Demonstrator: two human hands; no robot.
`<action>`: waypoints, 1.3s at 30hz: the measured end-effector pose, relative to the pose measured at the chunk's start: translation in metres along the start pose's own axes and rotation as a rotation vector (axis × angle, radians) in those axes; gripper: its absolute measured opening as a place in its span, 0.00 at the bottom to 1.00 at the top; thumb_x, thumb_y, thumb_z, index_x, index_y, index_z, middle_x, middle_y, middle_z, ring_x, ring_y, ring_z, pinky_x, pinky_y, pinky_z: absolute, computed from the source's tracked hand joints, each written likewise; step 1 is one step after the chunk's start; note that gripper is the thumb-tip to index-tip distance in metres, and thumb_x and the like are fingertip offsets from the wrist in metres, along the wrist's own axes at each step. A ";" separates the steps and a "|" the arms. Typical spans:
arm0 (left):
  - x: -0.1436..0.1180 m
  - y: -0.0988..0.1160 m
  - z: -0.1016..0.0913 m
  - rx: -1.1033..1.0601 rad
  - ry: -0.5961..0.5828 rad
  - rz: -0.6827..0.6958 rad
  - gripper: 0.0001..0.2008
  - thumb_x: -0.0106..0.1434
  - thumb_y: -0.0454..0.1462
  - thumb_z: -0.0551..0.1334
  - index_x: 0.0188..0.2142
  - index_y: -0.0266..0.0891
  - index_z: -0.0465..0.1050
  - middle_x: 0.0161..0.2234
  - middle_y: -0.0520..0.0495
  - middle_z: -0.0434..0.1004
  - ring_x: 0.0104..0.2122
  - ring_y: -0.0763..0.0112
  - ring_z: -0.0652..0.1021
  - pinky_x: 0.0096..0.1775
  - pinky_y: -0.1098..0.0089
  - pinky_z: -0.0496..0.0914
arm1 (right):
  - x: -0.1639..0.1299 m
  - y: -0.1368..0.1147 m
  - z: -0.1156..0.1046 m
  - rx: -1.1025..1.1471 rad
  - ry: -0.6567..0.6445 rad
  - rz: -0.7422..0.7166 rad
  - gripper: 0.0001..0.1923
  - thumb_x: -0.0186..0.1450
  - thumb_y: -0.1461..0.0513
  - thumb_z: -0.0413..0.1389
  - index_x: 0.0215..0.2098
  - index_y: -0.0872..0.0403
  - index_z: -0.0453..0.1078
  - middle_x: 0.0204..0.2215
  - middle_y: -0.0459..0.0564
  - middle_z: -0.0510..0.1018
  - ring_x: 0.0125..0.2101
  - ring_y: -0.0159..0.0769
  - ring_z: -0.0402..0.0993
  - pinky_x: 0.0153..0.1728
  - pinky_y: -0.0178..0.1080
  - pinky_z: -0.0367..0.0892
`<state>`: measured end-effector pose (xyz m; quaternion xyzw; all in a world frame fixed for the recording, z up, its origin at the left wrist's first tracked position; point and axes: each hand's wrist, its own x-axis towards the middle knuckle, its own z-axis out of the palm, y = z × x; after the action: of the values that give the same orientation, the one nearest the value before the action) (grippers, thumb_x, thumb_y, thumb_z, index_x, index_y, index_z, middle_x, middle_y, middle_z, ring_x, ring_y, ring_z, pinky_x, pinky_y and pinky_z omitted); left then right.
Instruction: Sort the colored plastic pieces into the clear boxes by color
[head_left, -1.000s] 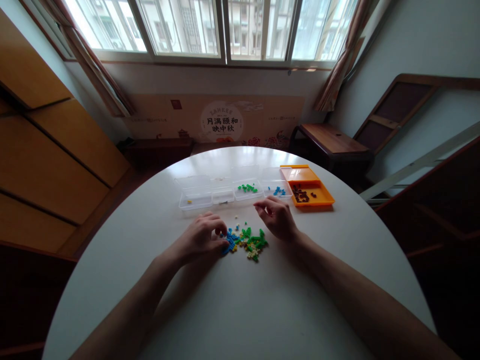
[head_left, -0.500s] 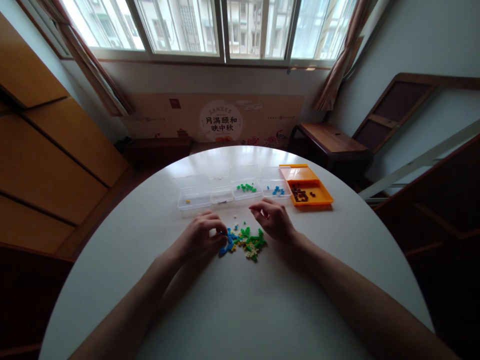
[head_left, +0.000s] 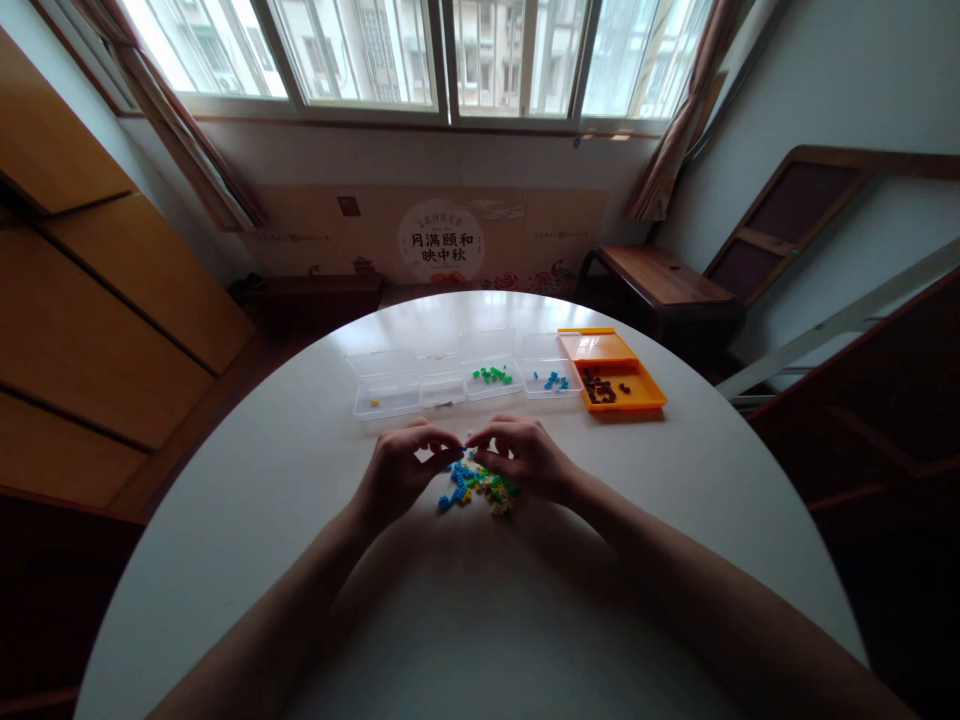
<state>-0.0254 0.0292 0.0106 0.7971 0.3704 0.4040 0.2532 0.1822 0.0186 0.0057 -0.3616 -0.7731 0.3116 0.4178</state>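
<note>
Over a pile of small toy bricks, my left hand [head_left: 405, 465] and my right hand [head_left: 529, 455] meet fingertip to fingertip. A tiny blue toy brick [head_left: 464, 450] shows between them, with the thumb and fingers of both hands closed in a pinch at it. Below lie blue bricks [head_left: 454, 492] on the left. Green, yellow and cream bricks [head_left: 499, 495] are to the right, partly covered by my right hand and its shadow.
Across the white round table [head_left: 247, 520] stands a row of open clear boxes: one with green bricks [head_left: 492, 375], one with blue bricks [head_left: 555, 381], others nearly bare. An orange box [head_left: 645, 385] at the right end holds dark brown pieces [head_left: 600, 388].
My right hand has come left and down from near the boxes. My left hand has lifted from the blue bricks with a brick, and the fingertips of both hands now meet.
</note>
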 end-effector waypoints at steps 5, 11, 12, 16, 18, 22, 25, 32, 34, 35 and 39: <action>0.000 0.004 0.004 0.050 0.028 0.053 0.04 0.58 0.37 0.66 0.30 0.38 0.77 0.26 0.49 0.76 0.25 0.73 0.75 0.28 0.74 0.70 | -0.001 0.001 0.005 -0.008 0.013 -0.008 0.04 0.60 0.65 0.58 0.34 0.54 0.76 0.27 0.45 0.73 0.23 0.25 0.65 0.27 0.30 0.61; 0.001 0.007 0.005 0.155 0.066 0.103 0.06 0.57 0.39 0.67 0.29 0.38 0.75 0.25 0.50 0.75 0.26 0.73 0.74 0.28 0.74 0.69 | 0.003 0.004 -0.002 -0.113 0.075 -0.033 0.04 0.62 0.65 0.57 0.31 0.55 0.74 0.28 0.46 0.75 0.25 0.27 0.67 0.29 0.31 0.62; 0.001 0.006 0.005 0.167 0.073 0.106 0.06 0.57 0.39 0.67 0.29 0.38 0.75 0.25 0.50 0.75 0.26 0.73 0.73 0.28 0.73 0.69 | 0.004 0.008 -0.008 -0.153 0.140 -0.024 0.04 0.63 0.64 0.57 0.31 0.55 0.74 0.28 0.46 0.75 0.25 0.27 0.67 0.29 0.31 0.63; 0.001 0.003 0.005 0.185 0.065 0.118 0.06 0.58 0.39 0.66 0.30 0.38 0.75 0.26 0.50 0.75 0.27 0.73 0.73 0.29 0.73 0.68 | 0.008 0.030 -0.037 -0.354 0.591 0.102 0.07 0.63 0.61 0.55 0.32 0.56 0.75 0.27 0.48 0.75 0.23 0.30 0.65 0.30 0.34 0.64; 0.001 0.000 0.004 0.195 0.051 0.111 0.05 0.59 0.38 0.65 0.30 0.38 0.75 0.27 0.50 0.75 0.28 0.73 0.73 0.30 0.72 0.68 | 0.008 0.043 -0.052 -0.415 0.752 0.191 0.08 0.62 0.60 0.56 0.33 0.57 0.75 0.27 0.49 0.76 0.23 0.31 0.66 0.30 0.36 0.64; 0.001 -0.006 -0.004 0.249 0.055 0.079 0.04 0.61 0.33 0.61 0.32 0.39 0.75 0.29 0.49 0.76 0.31 0.71 0.73 0.35 0.70 0.69 | 0.006 0.060 -0.069 -0.466 0.816 0.275 0.10 0.61 0.59 0.56 0.33 0.58 0.76 0.28 0.50 0.77 0.22 0.33 0.66 0.29 0.37 0.64; 0.002 -0.008 -0.015 0.315 0.014 0.067 0.07 0.58 0.30 0.57 0.32 0.38 0.74 0.31 0.49 0.76 0.34 0.68 0.73 0.40 0.67 0.68 | 0.006 0.064 -0.070 -0.481 0.834 0.264 0.12 0.61 0.59 0.54 0.34 0.58 0.77 0.28 0.51 0.78 0.23 0.33 0.66 0.29 0.37 0.65; 0.002 -0.011 -0.029 0.398 -0.297 0.096 0.06 0.55 0.33 0.59 0.32 0.40 0.74 0.36 0.48 0.74 0.40 0.64 0.70 0.47 0.63 0.65 | 0.004 0.057 -0.058 -0.447 0.777 0.233 0.11 0.61 0.59 0.54 0.34 0.56 0.76 0.28 0.49 0.77 0.22 0.32 0.66 0.30 0.37 0.65; 0.001 -0.013 -0.028 0.426 -0.333 0.092 0.05 0.55 0.34 0.59 0.31 0.41 0.74 0.37 0.48 0.74 0.40 0.64 0.70 0.48 0.63 0.65 | 0.003 0.054 -0.054 -0.444 0.763 0.207 0.10 0.61 0.60 0.53 0.33 0.56 0.76 0.27 0.48 0.76 0.22 0.32 0.65 0.30 0.37 0.65; 0.001 -0.014 -0.028 0.432 -0.340 0.086 0.04 0.56 0.34 0.59 0.30 0.41 0.74 0.37 0.48 0.74 0.39 0.65 0.70 0.48 0.63 0.65 | 0.003 0.052 -0.051 -0.446 0.757 0.193 0.10 0.61 0.61 0.54 0.33 0.56 0.76 0.27 0.48 0.76 0.22 0.32 0.65 0.30 0.37 0.65; 0.001 -0.016 -0.025 0.418 -0.341 0.089 0.05 0.58 0.34 0.60 0.30 0.41 0.75 0.36 0.48 0.74 0.39 0.66 0.70 0.47 0.63 0.65 | 0.002 0.046 -0.044 -0.452 0.721 0.164 0.08 0.61 0.62 0.54 0.31 0.56 0.76 0.25 0.47 0.75 0.22 0.31 0.64 0.31 0.36 0.64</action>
<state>-0.0520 0.0421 0.0134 0.9040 0.3626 0.1895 0.1241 0.2333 0.0531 -0.0093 -0.5900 -0.5952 0.0204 0.5452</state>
